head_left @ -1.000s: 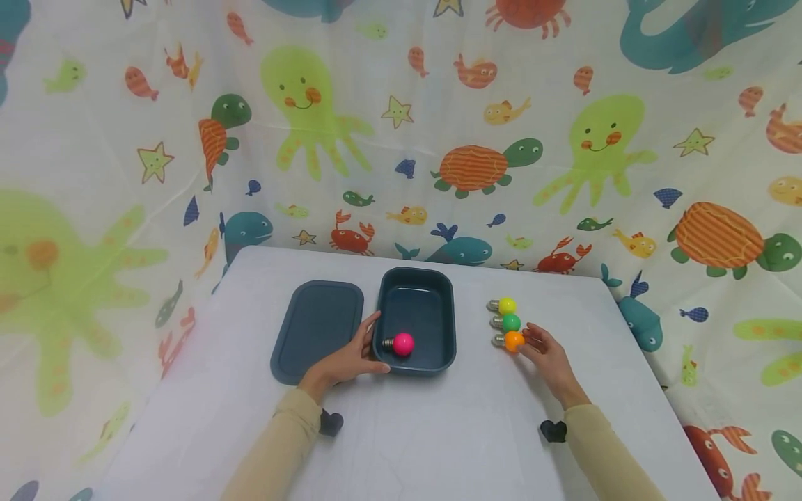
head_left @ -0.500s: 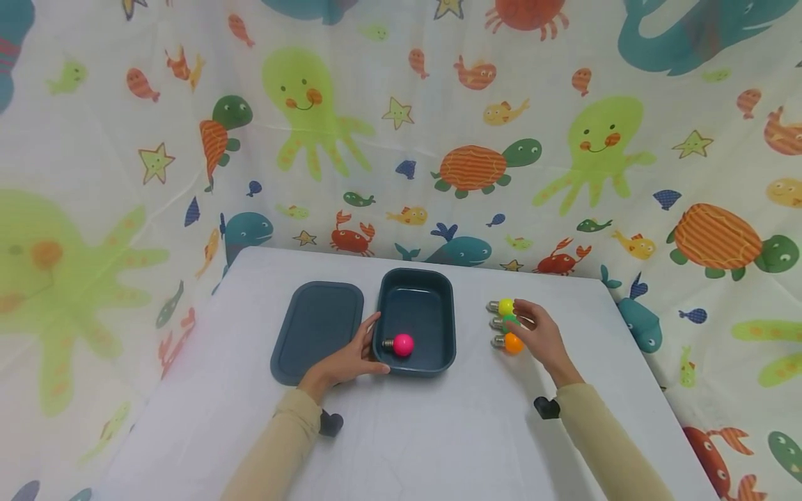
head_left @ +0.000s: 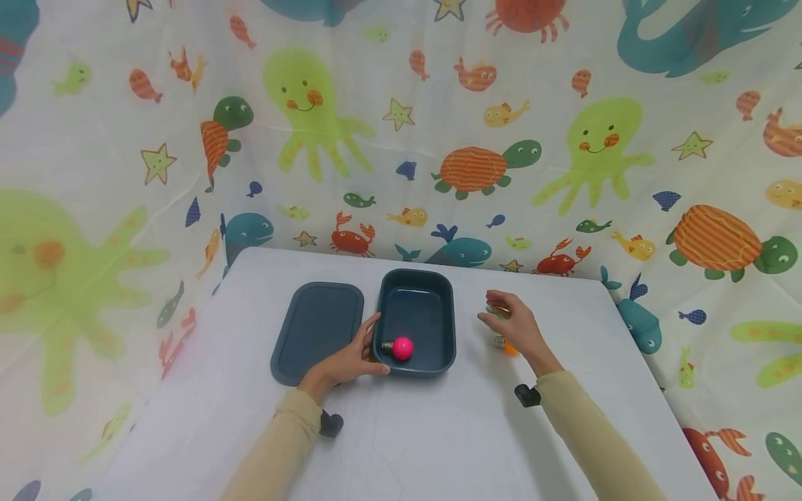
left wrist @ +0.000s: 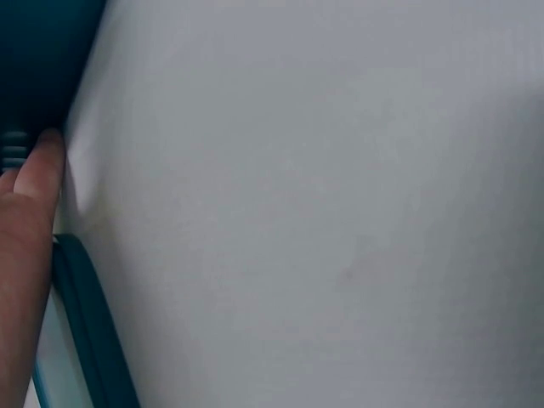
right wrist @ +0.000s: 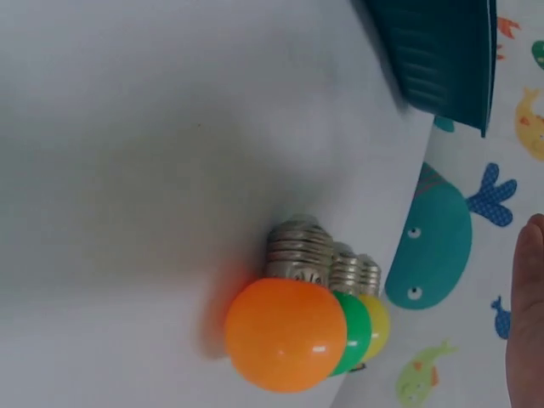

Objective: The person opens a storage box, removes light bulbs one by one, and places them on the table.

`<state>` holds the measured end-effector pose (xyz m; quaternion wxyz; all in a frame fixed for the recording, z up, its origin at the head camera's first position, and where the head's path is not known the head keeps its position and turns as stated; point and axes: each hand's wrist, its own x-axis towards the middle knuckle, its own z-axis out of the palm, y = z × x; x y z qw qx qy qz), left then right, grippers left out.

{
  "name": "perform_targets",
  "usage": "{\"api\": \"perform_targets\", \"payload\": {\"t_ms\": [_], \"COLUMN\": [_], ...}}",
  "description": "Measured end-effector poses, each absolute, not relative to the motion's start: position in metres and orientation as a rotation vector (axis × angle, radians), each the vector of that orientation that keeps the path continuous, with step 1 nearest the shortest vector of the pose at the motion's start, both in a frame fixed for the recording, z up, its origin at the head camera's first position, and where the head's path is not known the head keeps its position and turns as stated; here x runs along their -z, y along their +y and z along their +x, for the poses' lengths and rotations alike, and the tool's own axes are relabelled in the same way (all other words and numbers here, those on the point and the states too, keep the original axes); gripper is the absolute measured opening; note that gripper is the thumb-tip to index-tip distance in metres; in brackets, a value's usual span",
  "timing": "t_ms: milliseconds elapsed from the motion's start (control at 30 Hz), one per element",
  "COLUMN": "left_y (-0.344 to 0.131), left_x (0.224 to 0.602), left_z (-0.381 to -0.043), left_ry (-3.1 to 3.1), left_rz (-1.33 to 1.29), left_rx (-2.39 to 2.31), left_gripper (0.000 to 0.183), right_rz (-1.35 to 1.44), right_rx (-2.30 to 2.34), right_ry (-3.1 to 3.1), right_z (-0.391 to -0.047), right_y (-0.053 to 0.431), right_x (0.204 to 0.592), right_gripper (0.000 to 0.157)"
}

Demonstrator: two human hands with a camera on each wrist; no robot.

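A dark blue rectangular box (head_left: 432,306) stands uncovered on the table with a pink light bulb (head_left: 402,348) lying inside near its front left. My left hand (head_left: 347,358) rests against the box's front left corner, fingers along the left side and thumb at the near edge. The left wrist view catches its fingers (left wrist: 38,174) touching the wall. Over the row of bulbs hovers my right hand (head_left: 516,323), thumb and fingers apart, holding nothing. It partly hides the bulbs in the head view. The right wrist view shows orange (right wrist: 287,336), green (right wrist: 354,331) and yellow (right wrist: 376,327) bulbs lying side by side.
Left of the box lies its flat dark blue lid (head_left: 319,323). A white cloth (head_left: 426,438) covers the table. Behind hangs a curtain (head_left: 388,139) printed with sea animals.
My right hand has moved from beside the orange bulb, up and leftward across the row of bulbs. The left hand, box and pink bulb stay in place.
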<state>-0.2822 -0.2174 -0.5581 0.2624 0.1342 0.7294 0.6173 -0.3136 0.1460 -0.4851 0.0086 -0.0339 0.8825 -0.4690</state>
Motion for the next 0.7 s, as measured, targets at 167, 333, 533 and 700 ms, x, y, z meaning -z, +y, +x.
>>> {"api": "perform_targets", "payload": {"t_ms": [167,333,533,700], "left_y": [-0.217,-0.218,-0.218,-0.218], "left_x": [0.558,0.558,0.557,0.558], "left_z": [-0.282,-0.282,-0.282,-0.282], "left_ry": [1.969,1.964,1.973,1.976], "left_rz": [0.367,0.374,0.374,0.367], "left_rx": [-1.673,-1.678,-1.666,-1.664], "left_gripper": [0.111,0.110,0.109,0.109], "right_rz": [-0.131,-0.141,-0.123,-0.110], "right_rx": [1.480,1.481,1.464,1.462], "right_ry": [2.762,2.757,2.739,2.705], "right_z": [-0.314,-0.313,-0.317,-0.318], "right_y": [0.134,0.122,0.111,0.099], "right_x": [0.481,0.480,0.487,0.487], "right_gripper": [0.061,0.061,0.061,0.062]}}
